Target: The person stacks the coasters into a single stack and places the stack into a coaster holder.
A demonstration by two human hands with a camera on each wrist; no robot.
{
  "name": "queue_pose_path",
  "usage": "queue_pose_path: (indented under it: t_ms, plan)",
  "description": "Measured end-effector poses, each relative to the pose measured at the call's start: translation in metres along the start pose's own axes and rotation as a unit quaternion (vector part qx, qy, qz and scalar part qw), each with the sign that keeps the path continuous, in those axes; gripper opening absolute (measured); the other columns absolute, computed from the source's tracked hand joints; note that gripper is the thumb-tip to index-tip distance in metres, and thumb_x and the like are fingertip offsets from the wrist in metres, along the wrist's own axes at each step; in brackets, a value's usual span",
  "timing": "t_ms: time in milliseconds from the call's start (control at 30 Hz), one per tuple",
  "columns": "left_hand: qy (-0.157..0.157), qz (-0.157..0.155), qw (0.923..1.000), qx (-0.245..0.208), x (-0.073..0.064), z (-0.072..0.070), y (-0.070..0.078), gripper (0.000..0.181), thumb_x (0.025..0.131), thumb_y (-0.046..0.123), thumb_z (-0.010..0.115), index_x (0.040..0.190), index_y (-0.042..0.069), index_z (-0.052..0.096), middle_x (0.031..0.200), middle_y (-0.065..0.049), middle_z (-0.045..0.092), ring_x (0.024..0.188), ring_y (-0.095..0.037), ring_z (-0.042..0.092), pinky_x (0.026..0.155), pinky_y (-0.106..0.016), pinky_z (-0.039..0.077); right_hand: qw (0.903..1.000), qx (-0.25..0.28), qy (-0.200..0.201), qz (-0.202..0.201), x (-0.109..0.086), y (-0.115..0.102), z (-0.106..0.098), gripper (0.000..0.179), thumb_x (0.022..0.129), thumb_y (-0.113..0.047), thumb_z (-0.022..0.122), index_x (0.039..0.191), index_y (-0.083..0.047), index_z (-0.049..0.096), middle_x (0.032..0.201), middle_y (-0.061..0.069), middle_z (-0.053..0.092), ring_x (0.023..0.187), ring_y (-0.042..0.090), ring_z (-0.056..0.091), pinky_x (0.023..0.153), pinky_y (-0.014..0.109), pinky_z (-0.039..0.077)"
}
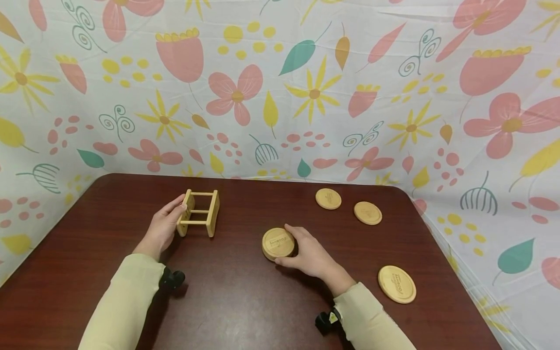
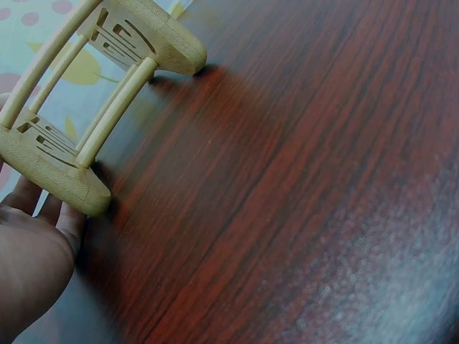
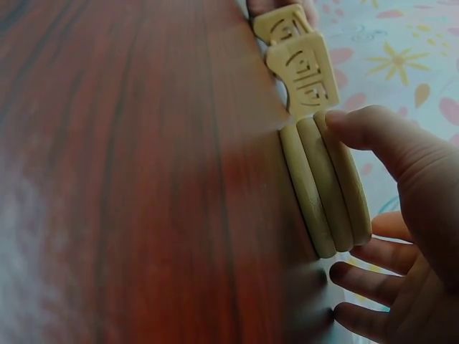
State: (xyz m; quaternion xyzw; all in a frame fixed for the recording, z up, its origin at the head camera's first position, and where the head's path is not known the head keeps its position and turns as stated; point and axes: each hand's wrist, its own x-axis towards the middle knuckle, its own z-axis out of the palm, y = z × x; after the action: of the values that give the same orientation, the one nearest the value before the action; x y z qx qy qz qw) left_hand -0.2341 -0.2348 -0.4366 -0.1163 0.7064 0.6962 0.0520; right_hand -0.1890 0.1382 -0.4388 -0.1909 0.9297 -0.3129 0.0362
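Note:
My left hand (image 1: pixel 163 228) grips the left side panel of a small bamboo coaster holder (image 1: pixel 200 222), which stands on the table with its rods running between two cut-out panels. In the left wrist view the fingers of that hand pass behind the near panel of the holder (image 2: pixel 54 175). Right of the holder, three round bamboo coasters (image 3: pixel 323 186) lie stacked. My right hand (image 1: pixel 312 255) pinches the top coaster (image 1: pixel 278 242) by its edge, thumb on the near side and index finger on the far side, while the other fingers are spread.
Two coasters, one farther back (image 1: pixel 328 199) and one to its right (image 1: pixel 368 213), lie flat at the back right. Another coaster (image 1: pixel 396 284) lies near the right edge of the dark wooden table (image 1: pixel 245 301). A floral cloth (image 1: pixel 280 97) hangs behind the table.

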Motion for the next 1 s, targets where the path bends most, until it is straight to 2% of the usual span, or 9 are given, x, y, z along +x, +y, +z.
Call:
queue_pose_path:
  t_ms: [233, 433, 1000]
  plan:
    - [0.001, -0.002, 1.0, -0.003, -0.001, 0.001, 0.002, 0.055, 0.099, 0.033, 0.047, 0.15, 0.027, 0.028, 0.158, -0.003, 0.02, 0.143, -0.021, 0.024, 0.116, -0.037, 0.024, 1.0, -0.001, 0.001, 0.005, -0.003, 0.003, -0.004, 0.092, 0.072, -0.047, 0.079, 0.145, -0.007, 0.038, 0.143, 0.014, 0.043, 0.132, 0.029, 0.043, 0.105, 0.046, 0.04]
    - [0.001, -0.003, 1.0, -0.006, -0.002, 0.002, 0.002, 0.058, 0.097, 0.038, 0.05, 0.15, 0.027, 0.028, 0.158, -0.002, 0.021, 0.143, -0.02, 0.024, 0.117, -0.036, 0.023, 0.9999, 0.002, 0.0, 0.012, -0.007, 0.007, -0.008, 0.091, 0.073, -0.045, 0.079, 0.145, -0.008, 0.038, 0.144, 0.012, 0.043, 0.13, 0.027, 0.044, 0.104, 0.045, 0.04]
    - [0.0, -0.001, 1.0, -0.005, -0.003, 0.002, 0.002, 0.058, 0.097, 0.039, 0.05, 0.15, 0.028, 0.028, 0.158, -0.004, 0.02, 0.143, -0.023, 0.023, 0.117, -0.038, 0.022, 0.9997, 0.009, 0.019, -0.006, -0.016, 0.015, -0.018, 0.086, 0.075, -0.046, 0.077, 0.143, -0.008, 0.042, 0.139, 0.012, 0.047, 0.128, 0.028, 0.047, 0.102, 0.047, 0.042]
